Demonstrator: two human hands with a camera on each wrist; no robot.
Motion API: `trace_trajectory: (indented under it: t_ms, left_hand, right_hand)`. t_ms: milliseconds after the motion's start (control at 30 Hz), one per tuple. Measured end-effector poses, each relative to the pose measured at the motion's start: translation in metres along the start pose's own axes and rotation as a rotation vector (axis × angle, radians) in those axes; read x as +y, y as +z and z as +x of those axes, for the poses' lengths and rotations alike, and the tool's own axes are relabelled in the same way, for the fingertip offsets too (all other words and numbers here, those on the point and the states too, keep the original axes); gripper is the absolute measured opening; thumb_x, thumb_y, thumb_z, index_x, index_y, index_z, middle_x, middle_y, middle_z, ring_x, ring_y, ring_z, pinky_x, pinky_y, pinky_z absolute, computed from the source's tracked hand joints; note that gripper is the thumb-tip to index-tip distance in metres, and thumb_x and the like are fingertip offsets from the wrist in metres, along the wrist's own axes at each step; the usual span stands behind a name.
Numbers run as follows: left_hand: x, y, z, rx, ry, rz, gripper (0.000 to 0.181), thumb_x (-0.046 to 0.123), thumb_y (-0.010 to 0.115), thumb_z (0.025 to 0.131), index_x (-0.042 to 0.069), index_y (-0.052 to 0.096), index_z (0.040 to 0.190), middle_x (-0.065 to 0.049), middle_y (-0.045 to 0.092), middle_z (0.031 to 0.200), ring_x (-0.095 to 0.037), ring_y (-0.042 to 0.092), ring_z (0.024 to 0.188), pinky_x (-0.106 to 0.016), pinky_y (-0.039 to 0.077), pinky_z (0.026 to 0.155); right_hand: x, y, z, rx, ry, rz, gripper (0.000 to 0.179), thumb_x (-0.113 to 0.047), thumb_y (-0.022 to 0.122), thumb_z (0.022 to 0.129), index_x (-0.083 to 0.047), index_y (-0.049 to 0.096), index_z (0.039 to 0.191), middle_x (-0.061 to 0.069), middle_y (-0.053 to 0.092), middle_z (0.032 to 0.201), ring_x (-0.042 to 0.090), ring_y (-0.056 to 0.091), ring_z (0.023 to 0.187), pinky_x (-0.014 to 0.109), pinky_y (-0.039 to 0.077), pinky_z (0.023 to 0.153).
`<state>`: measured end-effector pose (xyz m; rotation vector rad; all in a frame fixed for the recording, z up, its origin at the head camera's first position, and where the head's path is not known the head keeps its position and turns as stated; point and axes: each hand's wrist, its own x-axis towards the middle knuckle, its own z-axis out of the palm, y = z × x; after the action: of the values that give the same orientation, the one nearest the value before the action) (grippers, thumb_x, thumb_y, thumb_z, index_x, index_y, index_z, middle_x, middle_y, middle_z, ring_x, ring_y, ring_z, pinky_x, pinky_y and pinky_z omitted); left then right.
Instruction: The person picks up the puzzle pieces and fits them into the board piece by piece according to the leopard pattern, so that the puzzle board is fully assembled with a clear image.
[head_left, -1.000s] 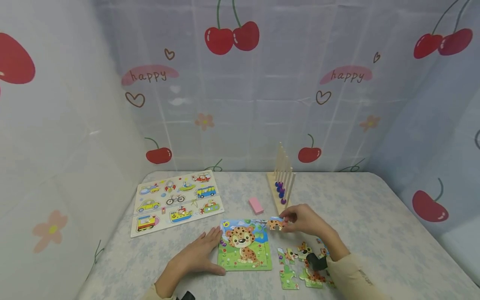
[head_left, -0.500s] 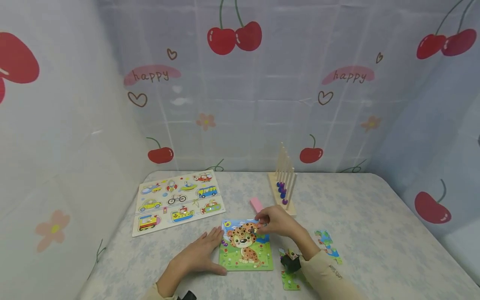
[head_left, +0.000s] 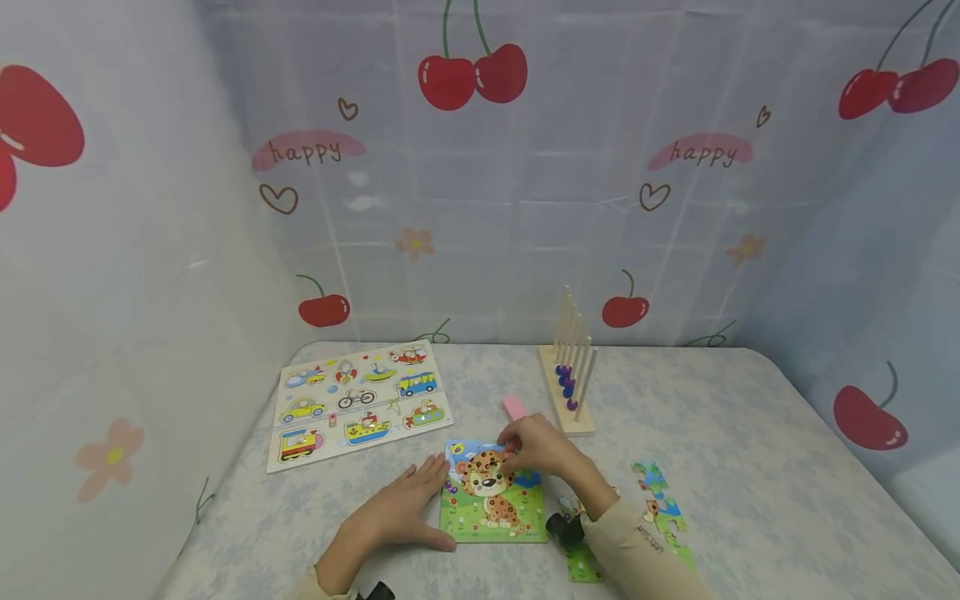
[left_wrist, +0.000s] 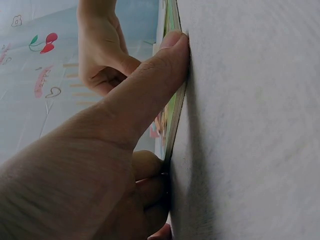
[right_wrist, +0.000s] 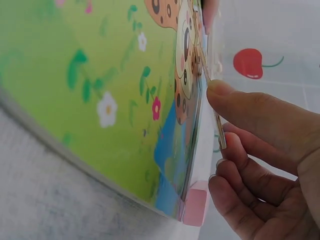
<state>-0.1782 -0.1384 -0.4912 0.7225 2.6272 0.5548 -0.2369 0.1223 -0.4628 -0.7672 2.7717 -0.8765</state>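
A leopard picture puzzle board [head_left: 487, 521] lies flat on the table in front of me. My left hand [head_left: 396, 507] rests along its left side, fingers extended at the edge and thumb near the lower left corner; the left wrist view shows the thumb [left_wrist: 155, 67] against the board's rim. Over the upper right part of the picture, my right hand [head_left: 538, 446] pinches a thin jigsaw piece [right_wrist: 220, 132] between thumb and fingertips. The piece stands tilted, nearly edge-on in the right wrist view, its lower end close to the leopard's face. Other jigsaw pieces [head_left: 663, 508] lie to the right, partly hidden by the right forearm.
A pink block [head_left: 513, 407] sits just beyond the board. Behind it stands a wooden peg rack [head_left: 577, 425] with blue and purple beads. A vehicle puzzle board [head_left: 333, 443] lies at the back left. A cherry-print curtain [head_left: 510, 233] encloses the table.
My right hand has carried the jigsaw piece leftward from beside the board's upper right corner to over the leopard's head. The left hand stays on the board's left edge.
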Motion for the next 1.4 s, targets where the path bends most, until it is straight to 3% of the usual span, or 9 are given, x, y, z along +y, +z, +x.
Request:
trace_trajectory:
  t_ms: [733,1400]
  left_hand:
    - [0.0035,-0.0018,-0.002,-0.005,-0.003,-0.023,0.117,0.069,0.072,0.069,0.004,0.024,0.154,-0.011,0.02,0.163,-0.028,0.016,0.152,-0.051,0.015,0.125]
    - [0.0034,-0.0009,-0.0023,-0.005,-0.011,-0.012,0.117,0.07,0.072,0.068,0.004,0.025,0.154,-0.011,0.021,0.163,-0.028,0.017,0.152,-0.051,0.016,0.124]
  right_hand:
    - [0.0035,0.0045,0.0046,-0.033,0.011,-0.007,0.036,-0.016,0.085,0.071,-0.004,0.073,0.102,0.0,0.071,0.083,0.007,0.061,0.072,0.023,0.053,0.063]
    - [0.0054,0.0072,0.0047,-0.023,-0.004,0.003,0.027,-0.016,0.084,0.073,-0.004,0.075,0.096,0.0,0.073,0.082,0.007,0.064,0.073,0.023,0.054,0.063]
